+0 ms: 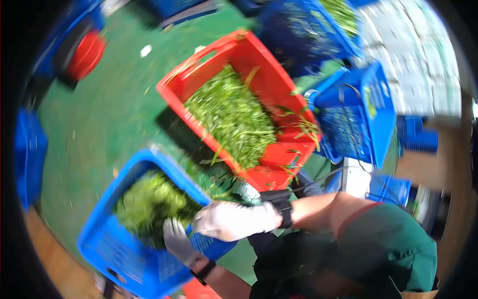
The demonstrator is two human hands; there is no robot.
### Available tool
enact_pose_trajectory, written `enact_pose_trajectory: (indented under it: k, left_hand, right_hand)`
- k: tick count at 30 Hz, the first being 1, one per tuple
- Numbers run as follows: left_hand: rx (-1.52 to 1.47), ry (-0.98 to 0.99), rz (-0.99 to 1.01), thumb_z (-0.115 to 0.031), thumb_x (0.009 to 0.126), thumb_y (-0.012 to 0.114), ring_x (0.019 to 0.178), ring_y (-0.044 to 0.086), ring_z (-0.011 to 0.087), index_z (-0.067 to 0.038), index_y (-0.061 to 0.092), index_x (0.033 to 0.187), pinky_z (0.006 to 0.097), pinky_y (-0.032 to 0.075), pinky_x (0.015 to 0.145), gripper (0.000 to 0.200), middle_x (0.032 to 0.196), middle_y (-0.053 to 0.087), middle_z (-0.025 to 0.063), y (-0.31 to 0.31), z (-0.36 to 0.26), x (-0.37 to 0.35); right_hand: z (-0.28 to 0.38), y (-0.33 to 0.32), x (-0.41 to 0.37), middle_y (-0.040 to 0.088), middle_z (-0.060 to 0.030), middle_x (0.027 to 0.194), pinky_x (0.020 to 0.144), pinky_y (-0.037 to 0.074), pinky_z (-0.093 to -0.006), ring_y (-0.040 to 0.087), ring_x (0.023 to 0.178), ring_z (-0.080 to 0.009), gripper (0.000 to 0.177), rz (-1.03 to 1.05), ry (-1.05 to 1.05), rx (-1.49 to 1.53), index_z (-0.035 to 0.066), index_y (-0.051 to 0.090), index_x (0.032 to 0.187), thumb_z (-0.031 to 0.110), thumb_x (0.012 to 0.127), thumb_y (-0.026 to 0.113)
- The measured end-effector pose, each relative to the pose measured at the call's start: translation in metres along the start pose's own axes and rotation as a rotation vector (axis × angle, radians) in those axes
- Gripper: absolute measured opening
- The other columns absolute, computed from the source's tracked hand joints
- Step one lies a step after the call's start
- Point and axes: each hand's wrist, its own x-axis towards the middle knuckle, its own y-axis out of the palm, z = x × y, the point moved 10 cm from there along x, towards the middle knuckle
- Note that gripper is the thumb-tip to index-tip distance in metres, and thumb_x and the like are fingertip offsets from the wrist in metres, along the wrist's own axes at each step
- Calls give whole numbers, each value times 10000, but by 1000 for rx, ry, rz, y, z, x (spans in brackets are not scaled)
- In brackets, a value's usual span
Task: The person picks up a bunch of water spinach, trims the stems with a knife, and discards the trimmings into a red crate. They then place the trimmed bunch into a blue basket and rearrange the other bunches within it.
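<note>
Both of my hands wear white gloves over the near side of a blue crate (137, 269). Cut leafy greens (154, 202) lie in that crate, blurred by motion. My left hand (179, 244) rests at the edge of these greens, fingers stretched out and apart. Beside it, my right hand (226, 220) is closed over the crate's right rim; what it grips, if anything, is hidden. Just beyond stands a red crate (271, 55) with a heap of chopped greens (231, 117), some stems hanging over its right wall.
Another blue crate (381, 114) stands right of the red one, near a blue crate of greens (341, 17) at the top. White stacked packs (423, 55) fill the upper right. A red round container (87, 55) is at upper left. Scraps litter the green floor (114, 114).
</note>
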Motion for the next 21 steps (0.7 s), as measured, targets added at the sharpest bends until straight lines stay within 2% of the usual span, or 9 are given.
enact_pose_trajectory:
  k: [1,3,5,7,8,9,11,13,21]
  left_hand:
    - [-273,-47,-92,-187,942,422,1179,480,277,117,426,1246,347,400,1000,429,1277,477,167,17,-19,-24]
    - [-125,-28,-237,-196,941,446,1175,484,275,106,434,1247,340,409,990,430,1277,476,177,39,-42,-49]
    - [-149,-36,-253,-206,941,456,1161,494,264,100,438,1244,332,413,982,431,1241,500,169,76,-51,-68]
    - [55,0,-171,-178,938,465,1116,524,257,79,456,1238,317,433,955,395,1189,525,155,162,-74,-84]
    - [789,466,175,-138,936,458,1066,551,247,59,495,1203,302,454,917,333,1150,540,139,227,-95,-94]
    - [896,594,276,-108,930,456,1027,568,230,50,542,1152,289,477,870,286,1148,543,136,293,-107,-119]
    - [301,119,351,-114,925,465,1025,570,213,51,564,1122,292,493,838,276,1134,554,131,393,-91,-152]
    - [359,114,525,-112,917,467,1017,578,211,45,569,1120,297,498,828,277,1122,563,121,497,-81,-205]
    - [752,94,1196,-151,882,588,919,605,155,35,580,1112,257,471,798,295,1063,614,96,816,22,-405]
  right_hand:
    - [17,-26,-26,367,-111,556,516,393,-384,454,546,-306,289,25,-88,-231,72,385,554,153,726,602]
    - [49,-130,-57,604,-147,772,537,459,-388,591,659,-272,233,34,94,-555,16,577,708,202,848,560]
    - [57,-237,-127,607,-147,777,528,440,-413,581,645,-305,288,-252,575,-572,6,577,676,252,820,617]
    - [77,-315,-208,618,-142,766,619,480,-379,608,727,-298,255,-511,685,-588,-1,626,765,245,823,655]
    - [99,-344,-245,631,-150,869,719,485,-362,615,827,-286,259,-594,640,-615,6,632,878,258,822,661]
    - [119,-369,-284,643,-158,973,819,490,-345,623,928,-274,309,-674,598,-642,14,638,991,271,820,667]
    - [132,-414,-384,611,-172,1113,935,439,-346,580,1065,-279,438,-812,919,-586,8,580,1145,275,811,675]
    - [132,-459,-491,611,-190,1130,938,438,-350,574,1091,-278,485,-948,1163,-605,-21,561,1172,272,806,683]
    - [13,-641,-754,642,-165,752,661,475,-364,605,677,-256,211,-1621,1120,-264,-7,655,812,198,772,633]
